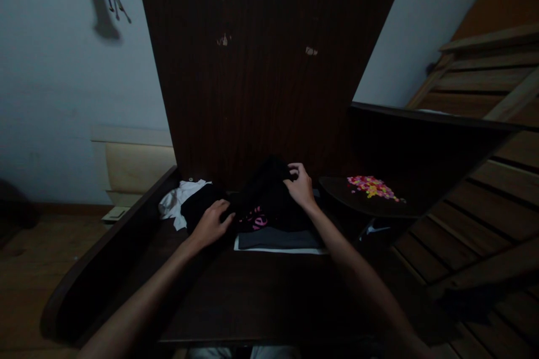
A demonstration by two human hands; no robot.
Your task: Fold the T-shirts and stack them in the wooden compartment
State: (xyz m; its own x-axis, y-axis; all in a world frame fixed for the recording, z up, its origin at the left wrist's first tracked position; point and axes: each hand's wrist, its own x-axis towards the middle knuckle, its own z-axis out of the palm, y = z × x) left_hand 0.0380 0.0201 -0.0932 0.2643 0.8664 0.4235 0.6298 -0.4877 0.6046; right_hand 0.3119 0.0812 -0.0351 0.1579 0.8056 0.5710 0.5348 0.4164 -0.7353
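A black garment (273,193) with pink lettering lies bunched on the dark wooden surface, its upper part raised in a peak. My right hand (301,184) is at the raised right side, thumb and fingers closed on the cloth. My left hand (211,222) rests at the left over a black cloth (197,205), fingers loosely bent and thumb apart. Whether that cloth belongs to the lettered garment, I cannot tell. Under the garment lie a folded grey cloth (273,239) and the edge of a white one (278,251). A crumpled white cloth (172,203) sits at far left.
A tall dark wooden panel (261,84) stands behind the clothes. A raised side edge (105,258) bounds the surface at left. At right are a dark shelf (337,188) with a patch of colourful small shapes (374,187) and a slatted wooden frame (484,196).
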